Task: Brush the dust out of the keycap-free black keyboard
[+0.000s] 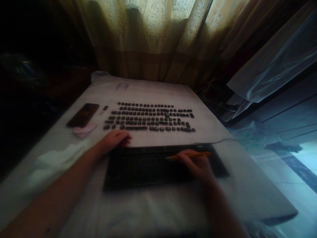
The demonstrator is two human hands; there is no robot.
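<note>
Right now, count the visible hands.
2: the left hand near loose keycaps, at the far left corner of the keyboard; the right hand over it, holding an orange tool.

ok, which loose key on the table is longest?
The space bar, in the row nearest the black keyboard; it's plainly longer than all the rest.

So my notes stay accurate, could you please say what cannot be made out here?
In the head view:
Legends on the loose keycaps: too small and blurred.
Detail on the black keyboard: lost to darkness and blur.
Tip of the orange tool: blurred.
Anything inside the left hand: hidden by its fingers.
Right forearm: cut off by bottom edge.
</note>
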